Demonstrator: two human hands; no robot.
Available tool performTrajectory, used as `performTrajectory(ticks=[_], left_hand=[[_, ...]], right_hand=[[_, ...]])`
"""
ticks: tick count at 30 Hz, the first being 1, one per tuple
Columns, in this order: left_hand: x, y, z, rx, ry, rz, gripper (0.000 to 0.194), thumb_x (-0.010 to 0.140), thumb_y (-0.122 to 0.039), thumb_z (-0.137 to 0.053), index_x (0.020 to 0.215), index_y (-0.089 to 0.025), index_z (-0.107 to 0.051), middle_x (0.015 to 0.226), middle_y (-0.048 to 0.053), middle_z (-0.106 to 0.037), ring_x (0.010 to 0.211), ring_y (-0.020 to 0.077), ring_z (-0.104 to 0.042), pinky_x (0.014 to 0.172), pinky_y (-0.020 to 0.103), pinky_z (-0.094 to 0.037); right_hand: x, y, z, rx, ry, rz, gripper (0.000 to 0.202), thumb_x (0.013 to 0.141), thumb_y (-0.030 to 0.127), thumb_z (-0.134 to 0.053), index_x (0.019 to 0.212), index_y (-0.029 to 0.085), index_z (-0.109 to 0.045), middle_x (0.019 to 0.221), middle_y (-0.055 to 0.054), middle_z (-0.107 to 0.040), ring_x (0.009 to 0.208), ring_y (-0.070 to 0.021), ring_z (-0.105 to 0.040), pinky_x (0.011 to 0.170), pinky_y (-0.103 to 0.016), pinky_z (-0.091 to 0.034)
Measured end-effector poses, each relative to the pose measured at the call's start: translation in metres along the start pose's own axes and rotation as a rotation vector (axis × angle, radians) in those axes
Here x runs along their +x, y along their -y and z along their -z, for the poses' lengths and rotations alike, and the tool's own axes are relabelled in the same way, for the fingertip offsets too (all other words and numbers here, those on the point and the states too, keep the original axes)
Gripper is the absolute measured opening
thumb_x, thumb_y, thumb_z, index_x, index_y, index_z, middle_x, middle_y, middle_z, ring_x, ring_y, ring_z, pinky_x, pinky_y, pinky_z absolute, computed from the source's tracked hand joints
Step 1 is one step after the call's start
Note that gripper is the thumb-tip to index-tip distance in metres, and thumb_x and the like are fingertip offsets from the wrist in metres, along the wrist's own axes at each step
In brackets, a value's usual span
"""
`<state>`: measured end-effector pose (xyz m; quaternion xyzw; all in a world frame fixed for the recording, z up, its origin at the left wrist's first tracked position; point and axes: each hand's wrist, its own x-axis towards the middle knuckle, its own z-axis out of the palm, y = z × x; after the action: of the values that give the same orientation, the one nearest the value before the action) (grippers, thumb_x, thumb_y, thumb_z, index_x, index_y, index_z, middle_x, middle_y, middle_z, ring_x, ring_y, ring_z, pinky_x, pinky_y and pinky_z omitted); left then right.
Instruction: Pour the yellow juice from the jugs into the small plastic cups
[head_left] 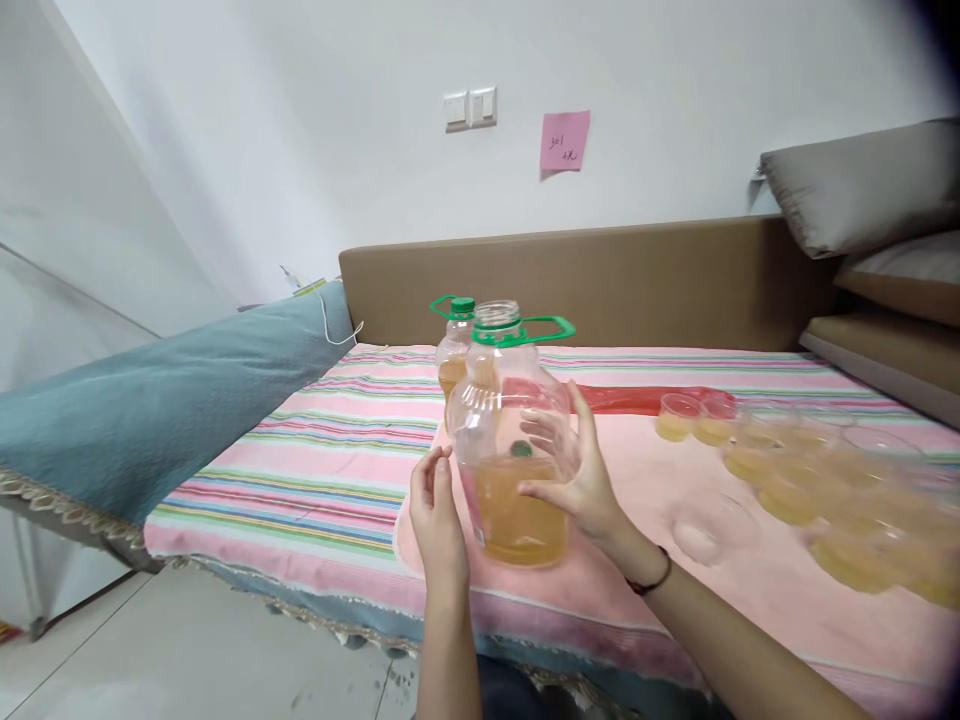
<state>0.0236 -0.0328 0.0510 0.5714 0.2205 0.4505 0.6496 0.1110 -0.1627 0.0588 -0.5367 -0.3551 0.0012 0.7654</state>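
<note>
A clear plastic jug [517, 510], partly filled with yellow-amber liquid, stands upright before me. Its neck is uncapped, with a green handle ring [555, 327] around it. My right hand [581, 485] grips the jug's right side, thumb in front and fingers behind. Close to the jug's left side is my left hand [437, 510], fingers loosely bent and holding nothing; whether a fingertip touches the jug I cannot tell. A green round cap [521, 449] shows through the clear wall. Behind stands a second jug [453, 368] with its green cap on.
Several clear cups [795, 495] of yellow liquid crowd the right side, blurred near the edge. An apparently empty clear cup [709, 530] is nearer. Red plastic [630, 399] lies behind on the striped cloth [315, 470]. Cushions [870, 185] are stacked at far right.
</note>
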Motion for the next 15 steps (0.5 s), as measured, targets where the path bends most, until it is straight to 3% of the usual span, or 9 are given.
performTrajectory(ticks=[3, 7, 12, 15], left_hand=[[-0.009, -0.006, -0.008, -0.066, 0.29, 0.078, 0.037, 0.081, -0.044, -0.065, 0.108, -0.019, -0.065, 0.117, 0.008, -0.067, 0.114, 0.0236, -0.06, 0.103, 0.038, -0.042], [-0.031, -0.005, -0.028, -0.225, 0.723, 0.194, 0.051, 0.077, -0.051, -0.07, 0.117, -0.02, -0.065, 0.119, 0.011, -0.068, 0.112, 0.0252, -0.062, 0.1, 0.038, -0.044], [-0.071, 0.012, -0.065, -0.362, 1.077, 0.214, 0.067, 0.058, -0.049, -0.087, 0.116, -0.023, -0.066, 0.118, 0.01, -0.069, 0.112, 0.0274, -0.061, 0.097, 0.037, -0.044], [-0.098, 0.021, -0.085, -0.451, 1.273, 0.295, 0.079, 0.051, -0.046, -0.091, 0.122, -0.024, -0.064, 0.118, 0.011, -0.067, 0.106, 0.0257, -0.063, 0.091, 0.036, -0.047]], right_hand=[[-0.02, 0.042, 0.031, -0.019, -0.029, -0.051, 0.131, 0.049, 0.05, -0.091, 0.151, 0.039, -0.01, 0.126, -0.008, -0.058, 0.119, -0.0289, -0.057, 0.106, -0.054, -0.041], [-0.051, 0.096, 0.071, -0.062, -0.075, -0.122, 0.133, 0.046, 0.054, -0.091, 0.152, 0.041, -0.013, 0.121, -0.007, -0.063, 0.118, -0.0301, -0.059, 0.104, -0.052, -0.043], [-0.097, 0.148, 0.119, -0.113, -0.202, -0.181, 0.13, 0.042, 0.057, -0.091, 0.15, 0.045, -0.019, 0.124, -0.006, -0.065, 0.117, -0.0313, -0.062, 0.098, -0.047, -0.051], [-0.124, 0.171, 0.151, -0.183, -0.279, -0.224, 0.121, 0.047, 0.062, -0.086, 0.149, 0.047, -0.023, 0.124, -0.008, -0.066, 0.115, -0.0337, -0.064, 0.093, -0.048, -0.055]])
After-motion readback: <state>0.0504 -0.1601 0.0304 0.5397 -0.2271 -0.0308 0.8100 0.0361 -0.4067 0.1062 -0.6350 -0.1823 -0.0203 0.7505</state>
